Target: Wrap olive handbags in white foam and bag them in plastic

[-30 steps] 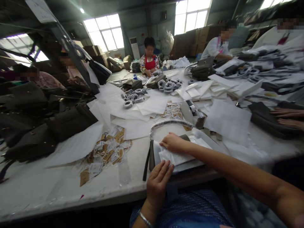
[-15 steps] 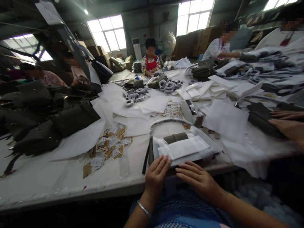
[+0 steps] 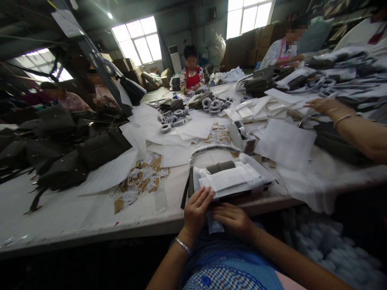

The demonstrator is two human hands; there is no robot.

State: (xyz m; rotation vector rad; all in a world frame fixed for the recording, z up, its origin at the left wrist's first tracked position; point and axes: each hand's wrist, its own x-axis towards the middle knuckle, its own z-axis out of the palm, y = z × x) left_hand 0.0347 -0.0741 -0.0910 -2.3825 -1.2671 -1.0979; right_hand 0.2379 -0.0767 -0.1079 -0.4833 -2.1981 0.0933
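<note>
A dark handbag (image 3: 225, 166) lies flat at the table's near edge, partly wrapped in white foam sheet (image 3: 229, 179), with its wrapped handle (image 3: 211, 150) arching behind it. My left hand (image 3: 196, 211), a bracelet on its wrist, presses its fingers on the bag's near left corner. My right hand (image 3: 232, 219) sits just below the table edge with fingers curled on a small clear plastic piece (image 3: 215, 226) hanging there.
Paper tags (image 3: 142, 179) lie scattered left of the bag. Dark bags (image 3: 75, 157) are piled at far left. White sheets (image 3: 287, 145) and wrapped rings (image 3: 171, 121) cover the table (image 3: 75, 217). Another person's arm (image 3: 353, 129) reaches in from the right; several people sit around.
My right hand drew back from the top of the bag to the table edge, then under it. The neighbour's hand on the right lifted and moved farther away.
</note>
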